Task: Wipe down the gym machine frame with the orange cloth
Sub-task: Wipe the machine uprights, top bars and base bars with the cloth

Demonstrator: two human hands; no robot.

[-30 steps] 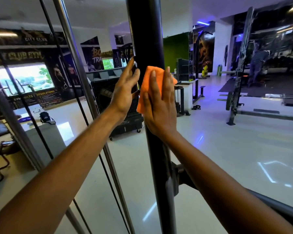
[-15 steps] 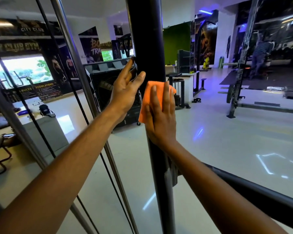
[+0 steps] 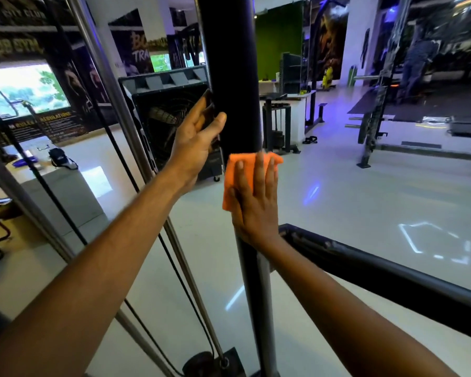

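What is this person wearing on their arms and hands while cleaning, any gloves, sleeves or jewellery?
Nothing shows on either arm. Both forearms are bare up to the picture's lower edge, with no sleeve in view. The left hand and the right hand have no gloves, and no rings, watch or wristband can be seen on them. Anything worn higher up the arms lies outside the view.

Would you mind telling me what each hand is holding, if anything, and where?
The right hand presses the orange cloth flat against the black upright post. The left hand rests on the post's left side, gripping nothing.
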